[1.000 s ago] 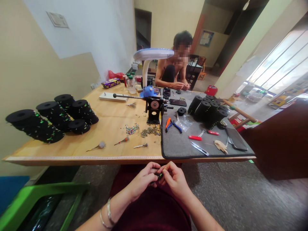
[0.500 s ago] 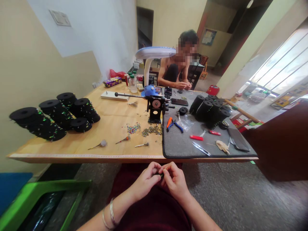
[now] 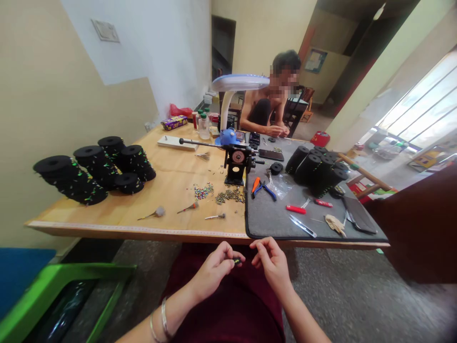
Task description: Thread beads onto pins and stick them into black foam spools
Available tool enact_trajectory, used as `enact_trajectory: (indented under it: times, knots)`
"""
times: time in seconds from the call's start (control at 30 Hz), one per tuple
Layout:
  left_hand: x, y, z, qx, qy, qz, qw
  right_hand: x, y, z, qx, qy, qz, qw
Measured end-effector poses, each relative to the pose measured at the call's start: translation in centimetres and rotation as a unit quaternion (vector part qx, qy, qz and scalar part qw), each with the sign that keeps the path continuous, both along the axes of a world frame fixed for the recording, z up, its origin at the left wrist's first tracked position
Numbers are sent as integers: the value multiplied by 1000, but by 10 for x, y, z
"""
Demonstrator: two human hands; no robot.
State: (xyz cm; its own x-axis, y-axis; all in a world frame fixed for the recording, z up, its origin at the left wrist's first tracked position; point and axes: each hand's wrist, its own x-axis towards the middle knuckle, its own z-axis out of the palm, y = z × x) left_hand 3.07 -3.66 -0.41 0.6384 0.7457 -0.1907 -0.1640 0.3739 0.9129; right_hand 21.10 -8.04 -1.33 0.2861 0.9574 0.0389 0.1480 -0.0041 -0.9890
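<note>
Low in front of the table edge, my left hand [image 3: 211, 267] pinches a small black piece with yellow-green marks [image 3: 237, 261] between thumb and fingers. My right hand [image 3: 274, 267] hovers a short way to the right, apart from that piece. Its thumb and fingertips are bent together; anything between them is too small to make out. Beyond the hands, on the table, lie a brush-like bundle with a white stem [image 3: 215, 216], a pile of small metal parts [image 3: 230, 196] and some colored beads [image 3: 203, 191].
Stacked black foam spools [image 3: 89, 155] stand at left, with more dark spools [image 3: 317, 169] on the grey mat [image 3: 264, 224]. Pliers [image 3: 263, 189] and silver snips [image 3: 303, 226] lie there too. A hand-cranked winder [image 3: 236, 164] and lamp [image 3: 241, 82] stand mid-table. Another person [image 3: 266, 114] sits opposite.
My right hand has drawn away to the right from my left hand, leaving a gap. My left hand still holds the black piece. The view has shifted slightly left.
</note>
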Motion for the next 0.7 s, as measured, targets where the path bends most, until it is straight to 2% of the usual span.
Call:
enact_trajectory:
  times: [0.17, 0.27, 0.37, 0.53, 0.7]
  knots:
    - [-8, -1, 3, 12, -3, 18, 1000, 11, 18, 1, 6, -105, 2, 994]
    - [-17, 0, 6, 20, -2, 36, 999, 12, 34, 4, 24, -209, 29, 977]
    - [-29, 1, 9, 26, -5, 63, 998, 8, 54, 14, 57, -272, 45, 960]
    - [-48, 1, 10, 26, -16, 91, 995, -15, 100, 42, 90, -420, 86, 899]
    - [-58, 2, 2, 26, -29, 107, 993, -44, 153, 59, 59, -527, 166, 832]
